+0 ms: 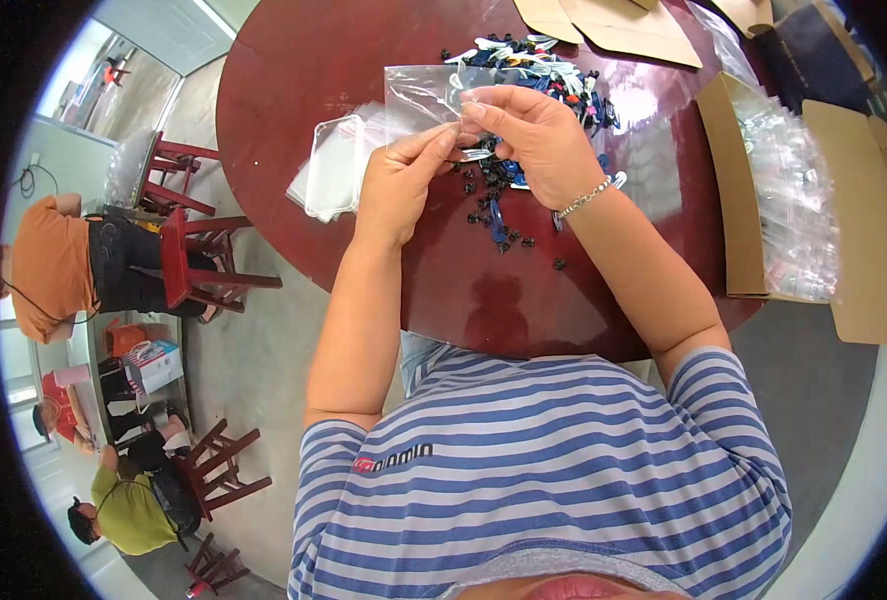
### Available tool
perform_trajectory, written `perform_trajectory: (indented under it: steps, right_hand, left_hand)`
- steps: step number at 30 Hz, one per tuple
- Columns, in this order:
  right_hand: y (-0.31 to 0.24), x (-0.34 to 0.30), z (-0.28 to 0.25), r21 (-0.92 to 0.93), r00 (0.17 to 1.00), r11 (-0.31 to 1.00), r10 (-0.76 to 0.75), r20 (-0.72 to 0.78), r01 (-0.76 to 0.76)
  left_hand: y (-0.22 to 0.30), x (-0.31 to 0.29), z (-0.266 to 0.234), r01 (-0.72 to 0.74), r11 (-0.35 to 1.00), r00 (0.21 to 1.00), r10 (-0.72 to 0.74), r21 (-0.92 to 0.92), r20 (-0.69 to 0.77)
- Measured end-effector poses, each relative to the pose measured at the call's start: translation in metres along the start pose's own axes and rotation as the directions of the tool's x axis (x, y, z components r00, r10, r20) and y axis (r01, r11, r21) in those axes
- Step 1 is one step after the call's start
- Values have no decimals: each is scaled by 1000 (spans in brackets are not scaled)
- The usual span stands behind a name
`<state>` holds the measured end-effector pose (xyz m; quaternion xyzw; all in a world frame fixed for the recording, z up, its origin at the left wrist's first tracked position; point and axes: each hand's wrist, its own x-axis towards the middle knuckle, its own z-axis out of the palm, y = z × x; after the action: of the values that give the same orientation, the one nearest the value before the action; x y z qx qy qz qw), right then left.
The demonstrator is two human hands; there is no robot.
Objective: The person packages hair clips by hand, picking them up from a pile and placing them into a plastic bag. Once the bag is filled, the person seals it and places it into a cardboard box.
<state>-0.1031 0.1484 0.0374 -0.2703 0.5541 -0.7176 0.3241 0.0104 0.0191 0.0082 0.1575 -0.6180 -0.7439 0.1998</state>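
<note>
Over the table, a clear plastic bag (pixel 413 92) is stretched upright between my two hands. The thumb and fingers of my left hand (pixel 401 185) are pinched at its lower edge. From the other side, my right hand (pixel 538 140), with a chain bracelet at the wrist, pinches the bag near its right edge. A pale looped piece (pixel 455 84) shows at the right fingertips; whether it is inside the bag I cannot tell. Behind and below the hands spreads a pile of small black, blue and white plastic pieces (pixel 538 68), partly covered by the right hand.
Flat clear bags (pixel 335 170) lie stacked left of my left forearm on the round red table (pixel 283 80). At right stands an open cardboard box (pixel 733 190) full of clear packets (pixel 788 200). More cardboard (pixel 633 32) lies at the far edge. Red stools (pixel 178 250) and several people are off left.
</note>
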Motion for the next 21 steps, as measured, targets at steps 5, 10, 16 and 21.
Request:
perform_trajectory:
  steps: [5,10,16,21]
  right_hand:
    - [-8,4,-12,-119,997,992,-38,73,47]
    - [-19,2,-26,-539,922,760,-212,324,364]
    - [-22,-12,-17,-752,796,263,-158,584,604]
    - [-25,-25,3,-661,732,318,-251,633,680]
  left_hand:
    - [2,2,-6,29,996,995,-21,-84,102]
    - [4,8,-24,27,939,995,9,-343,101]
    - [8,0,-22,-52,998,933,33,43,359]
    - [16,-4,-18,-89,959,890,-44,268,453]
